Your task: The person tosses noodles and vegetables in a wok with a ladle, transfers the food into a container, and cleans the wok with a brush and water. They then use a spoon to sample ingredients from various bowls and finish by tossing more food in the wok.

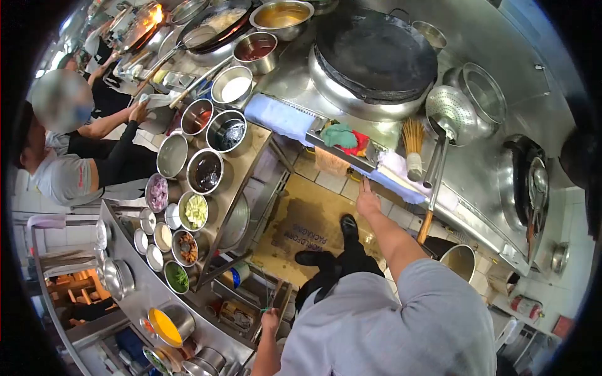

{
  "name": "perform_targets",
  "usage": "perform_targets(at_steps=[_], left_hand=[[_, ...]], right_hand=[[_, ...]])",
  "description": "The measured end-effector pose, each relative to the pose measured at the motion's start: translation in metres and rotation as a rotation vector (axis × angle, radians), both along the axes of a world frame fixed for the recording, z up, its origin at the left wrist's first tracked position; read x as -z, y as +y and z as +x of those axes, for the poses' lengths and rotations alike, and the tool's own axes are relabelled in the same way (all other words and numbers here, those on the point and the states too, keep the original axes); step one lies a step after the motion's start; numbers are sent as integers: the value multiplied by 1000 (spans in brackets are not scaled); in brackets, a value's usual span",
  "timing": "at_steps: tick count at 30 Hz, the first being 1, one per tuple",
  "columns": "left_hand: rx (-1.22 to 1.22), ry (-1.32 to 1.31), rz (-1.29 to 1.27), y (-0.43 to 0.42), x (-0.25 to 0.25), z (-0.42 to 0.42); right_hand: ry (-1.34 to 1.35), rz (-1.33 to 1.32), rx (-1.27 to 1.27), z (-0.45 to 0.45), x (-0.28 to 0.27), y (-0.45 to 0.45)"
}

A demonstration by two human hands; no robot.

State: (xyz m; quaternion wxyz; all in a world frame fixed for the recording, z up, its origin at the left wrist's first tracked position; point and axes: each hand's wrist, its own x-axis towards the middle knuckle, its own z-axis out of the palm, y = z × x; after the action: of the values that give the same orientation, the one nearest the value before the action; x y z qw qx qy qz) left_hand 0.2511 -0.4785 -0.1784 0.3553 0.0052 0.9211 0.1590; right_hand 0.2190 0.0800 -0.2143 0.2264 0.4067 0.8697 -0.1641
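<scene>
My right hand (368,199) reaches to the front edge of the stove counter, below a blue cloth (394,185); a finger points at a small yellow knob there, and whether it holds anything is hidden. Low in the view, my left hand (270,319) is closed at the edge of an opened drawer or shelf under the prep counter, beside a thin green item too small to name. Above my right hand, a green cloth (339,135) and a red cloth lie in a metal trough. A bamboo brush (413,141) and a wooden-handled ladle (433,194) rest to the right.
A large black wok (376,50) sits on the stove. Metal pots of sauces and cut vegetables (195,210) crowd the prep counter at left. Co-workers (75,166) stand beyond it, near a flaming wok (150,19). Cardboard (301,219) covers the floor by my feet.
</scene>
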Motion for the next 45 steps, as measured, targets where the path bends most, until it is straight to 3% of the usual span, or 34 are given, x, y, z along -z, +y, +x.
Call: perform_targets(at_steps=[2, 4, 7, 8, 10, 12, 14, 16, 18, 20, 22, 24, 27, 29, 30, 33, 34, 36, 37, 38, 40, 42, 45], left_hand=[[-227, -116, -23, 7, -3, 3], [-282, -88, 28, 22, -13, 4], [-329, -60, 151, 61, -28, -3], [-311, -65, 217, 75, -34, -8], [-313, -110, 283, 114, -60, -23], [-420, -149, 459, 127, -43, -28], [-416, -68, 482, 150, -50, -39], [-399, 21, 522, 154, -45, -50], [-484, 106, 607, 172, -74, -64], [-626, 17, 703, 185, -121, -82], [-678, 13, 796, 173, -122, -94], [-744, 78, 823, 161, -128, -97], [-975, 68, 1027, 141, -151, -95], [-1041, 92, 1080, 124, -173, -87], [-1081, 82, 1126, 120, -177, -85], [-1091, 89, 1178, 109, -202, -71], [-1077, 97, 1188, 107, -208, -68], [-1039, 117, 1148, 102, -211, -61], [-1003, 112, 1154, 99, -210, -58], [-946, 143, 1126, 97, -215, -54], [-848, 242, 1083, 91, -209, -49], [-794, 297, 966, 84, -217, -42], [-712, 400, 762, 74, -234, -31]], right_hand=[[41, 35, -46, -13, 15, 10], [-37, -239, 65, -28, -4, 11], [-228, -359, 110, -36, 49, 30], [-228, -367, 81, -45, 51, 32], [-519, -421, 10, -58, 50, 38], [-509, -410, -163, -53, 80, 32], [393, -120, -76, -37, 102, 6], [407, -963, 874, -49, 67, 2], [606, -1208, 1175, -60, 65, 24], [761, -1229, 1420, -82, 42, 29], [894, -1295, 1062, -98, -20, 2], [861, -1353, 969, -103, -26, -12], [817, -1314, 656, -65, 37, 11], [454, -807, 530, -39, -18, -6], [466, -790, 523, -45, -13, -12], [908, -788, 598, -47, 70, -34], [443, -784, 459, -64, 49, -47], [580, -850, 163, -73, -98, -157], [485, -1071, 53, -86, -111, -182], [494, -1110, -69, -87, -154, -217], [635, -1101, -352, -98, -171, -256], [844, -822, -634, -100, -217, -284], [935, -666, -792, -101, -273, -313]])
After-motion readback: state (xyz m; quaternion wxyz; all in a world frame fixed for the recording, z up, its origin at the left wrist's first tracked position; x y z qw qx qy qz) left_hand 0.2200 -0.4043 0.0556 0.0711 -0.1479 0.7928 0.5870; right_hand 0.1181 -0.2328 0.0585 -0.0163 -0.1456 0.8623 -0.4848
